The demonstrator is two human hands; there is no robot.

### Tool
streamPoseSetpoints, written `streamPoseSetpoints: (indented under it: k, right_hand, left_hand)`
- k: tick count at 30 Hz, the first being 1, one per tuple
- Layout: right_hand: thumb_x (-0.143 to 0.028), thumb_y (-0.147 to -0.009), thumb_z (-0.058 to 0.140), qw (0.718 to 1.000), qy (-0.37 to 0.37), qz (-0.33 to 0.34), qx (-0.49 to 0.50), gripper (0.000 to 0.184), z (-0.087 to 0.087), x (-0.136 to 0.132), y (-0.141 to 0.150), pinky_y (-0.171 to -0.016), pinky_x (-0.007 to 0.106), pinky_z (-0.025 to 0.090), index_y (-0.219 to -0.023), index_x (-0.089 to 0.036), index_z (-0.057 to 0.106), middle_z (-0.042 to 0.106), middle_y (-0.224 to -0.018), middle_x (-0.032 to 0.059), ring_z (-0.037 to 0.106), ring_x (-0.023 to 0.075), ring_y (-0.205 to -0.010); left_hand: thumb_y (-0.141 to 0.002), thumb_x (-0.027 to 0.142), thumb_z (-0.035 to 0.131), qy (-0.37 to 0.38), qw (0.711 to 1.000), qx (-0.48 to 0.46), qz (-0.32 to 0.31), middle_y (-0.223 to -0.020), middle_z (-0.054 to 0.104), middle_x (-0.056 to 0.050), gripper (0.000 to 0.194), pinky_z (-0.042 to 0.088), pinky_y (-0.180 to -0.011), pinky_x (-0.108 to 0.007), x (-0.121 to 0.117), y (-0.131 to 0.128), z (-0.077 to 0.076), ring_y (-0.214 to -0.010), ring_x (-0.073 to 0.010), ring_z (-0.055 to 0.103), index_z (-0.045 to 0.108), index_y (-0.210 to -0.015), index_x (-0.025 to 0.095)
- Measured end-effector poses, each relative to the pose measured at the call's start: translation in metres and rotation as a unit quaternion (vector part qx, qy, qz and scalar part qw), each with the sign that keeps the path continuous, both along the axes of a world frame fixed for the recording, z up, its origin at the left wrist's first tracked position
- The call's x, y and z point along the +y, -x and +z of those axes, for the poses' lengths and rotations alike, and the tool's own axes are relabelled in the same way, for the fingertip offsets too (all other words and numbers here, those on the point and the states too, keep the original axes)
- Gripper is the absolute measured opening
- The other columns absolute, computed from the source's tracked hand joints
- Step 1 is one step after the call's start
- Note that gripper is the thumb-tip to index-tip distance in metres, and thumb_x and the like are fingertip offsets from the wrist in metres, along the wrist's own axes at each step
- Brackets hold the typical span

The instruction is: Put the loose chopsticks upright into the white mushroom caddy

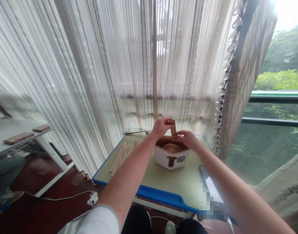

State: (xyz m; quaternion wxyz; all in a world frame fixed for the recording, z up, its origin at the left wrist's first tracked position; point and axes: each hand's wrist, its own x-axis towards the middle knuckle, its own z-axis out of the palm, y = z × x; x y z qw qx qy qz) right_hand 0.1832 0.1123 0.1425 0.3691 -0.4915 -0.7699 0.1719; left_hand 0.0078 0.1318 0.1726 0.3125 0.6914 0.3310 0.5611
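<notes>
Both hands hold a narrow brown wooden-looking strip (173,129) upright above a white box (161,157). My left hand (161,126) pinches its top end, and my right hand (186,139) has its fingers closed on the lower part. The box has angled sides, a brown inside and a brown mushroom-like mark on its front. A round brown bowl-like piece (172,148) sits within it, right under the strip. Whether the strip's lower end touches that piece I cannot tell. Left of the box lies a loose pile of thin pale wooden sticks (121,159), partly behind my left forearm.
The small table (149,177) has a blue edge. A thin metal tool (135,132) lies at its back left, and a flat device with a bright screen (213,188) is under my right forearm. A white desk (14,130) stands left; striped curtains (139,65) hang behind.
</notes>
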Motion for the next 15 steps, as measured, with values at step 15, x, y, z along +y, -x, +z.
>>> streamPoseSetpoints:
  k: [15]
  right_hand:
    - [-0.045,-0.071,0.057,0.997,0.025,0.057,0.042,0.032,-0.0016,0.0022,0.0008,-0.07,0.029,0.045,-0.085,-0.02,0.071,0.07,-0.081,0.0021,0.062,0.0221,-0.08]
  left_hand:
    - [-0.062,0.025,0.068,0.024,0.999,-0.015,-0.016,-0.081,0.069,-0.007,0.025,0.048,-0.076,-0.032,-0.0068,-0.0075,-0.0052,-0.078,-0.0179,0.062,0.069,-0.084,0.014]
